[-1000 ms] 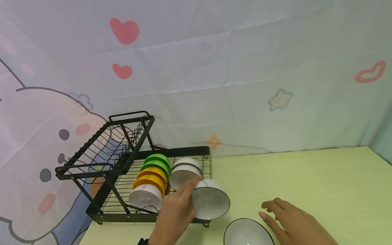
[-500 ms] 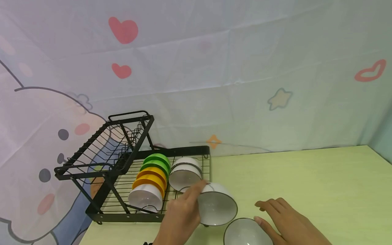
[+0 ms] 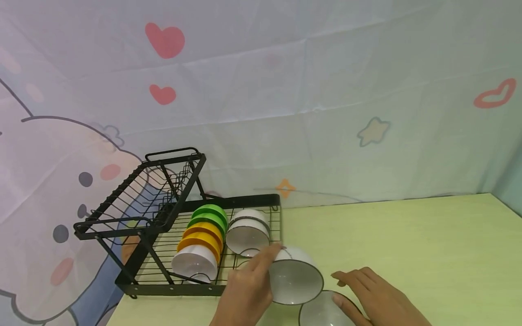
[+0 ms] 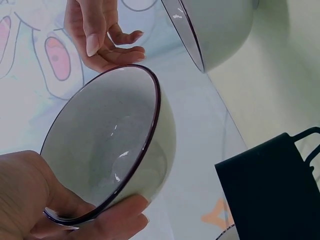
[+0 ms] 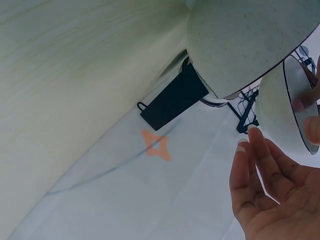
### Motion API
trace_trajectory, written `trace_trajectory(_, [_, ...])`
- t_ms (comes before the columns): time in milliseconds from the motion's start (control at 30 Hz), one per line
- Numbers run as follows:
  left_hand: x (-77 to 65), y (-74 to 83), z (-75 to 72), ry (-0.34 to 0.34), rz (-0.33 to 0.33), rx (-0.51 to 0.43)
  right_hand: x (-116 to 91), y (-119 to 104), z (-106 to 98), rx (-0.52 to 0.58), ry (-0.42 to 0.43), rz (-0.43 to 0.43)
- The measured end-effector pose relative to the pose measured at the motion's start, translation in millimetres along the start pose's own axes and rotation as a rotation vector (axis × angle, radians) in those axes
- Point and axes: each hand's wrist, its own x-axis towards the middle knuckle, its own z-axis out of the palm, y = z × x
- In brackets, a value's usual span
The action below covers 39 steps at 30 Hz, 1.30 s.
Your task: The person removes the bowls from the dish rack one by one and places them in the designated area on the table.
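Your left grip [image 3: 248, 289] holds white bowl [image 3: 296, 281]; right grip [image 3: 378, 296] loose, empty. Seems bowl-passing step; next likely needs gentle catch.

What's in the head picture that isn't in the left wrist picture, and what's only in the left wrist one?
Only the head view: the green bowls, the yellow bowls and the red hearts on the backdrop.

Only the left wrist view: the outside of the second white bowl, and a finger or thumb of the left hand inside the dark-rimmed white bowl it grips.

Both: those two white bowls, both hands, including the right hand, the black dish rack (just part in the wrist view), and the orange star.
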Motion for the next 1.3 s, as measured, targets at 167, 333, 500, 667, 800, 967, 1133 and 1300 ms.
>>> trace_trajectory(167, [0.2, 4.2, 0.0, -0.027, -0.025, -0.029, 0.1, -1.4, -0.6, -0.024, 0.032, -0.016])
trace_trajectory(333, [-1.0, 6.6, 0.7, -0.003, -0.010, -0.038, 1.8, -4.2, -3.6, -0.021, 0.045, -0.003])
trace_trajectory(500, [-3.1, 8.4, 2.4, 0.033, 0.035, -0.024, 3.1, -10.8, -6.2, 0.007, 0.038, 0.019])
trace_trajectory(667, [-2.7, 10.9, 2.8, 0.044, 0.068, -0.023, 2.7, -14.9, -4.2, 0.003, 0.039, 0.017])
trace_trajectory(800, [-1.8, 16.1, 1.3, 0.004, 0.059, -0.043, 1.0, -16.4, -0.7, -0.007, 0.050, 0.037])
trace_trajectory(967, [-2.6, 22.9, -1.8, -0.085, 0.017, -0.048, -0.6, -18.5, 1.6, -0.002, 0.045, 0.082])
trace_trajectory(1133, [-2.6, 24.2, -1.5, -0.072, 0.030, -0.022, -0.2, -18.2, 2.5, 0.059, 0.119, 0.016])
trace_trajectory(1300, [-2.9, 22.8, -0.2, -0.043, 0.070, -0.025, -0.7, -16.9, 7.0, 0.112, 0.150, -0.022])
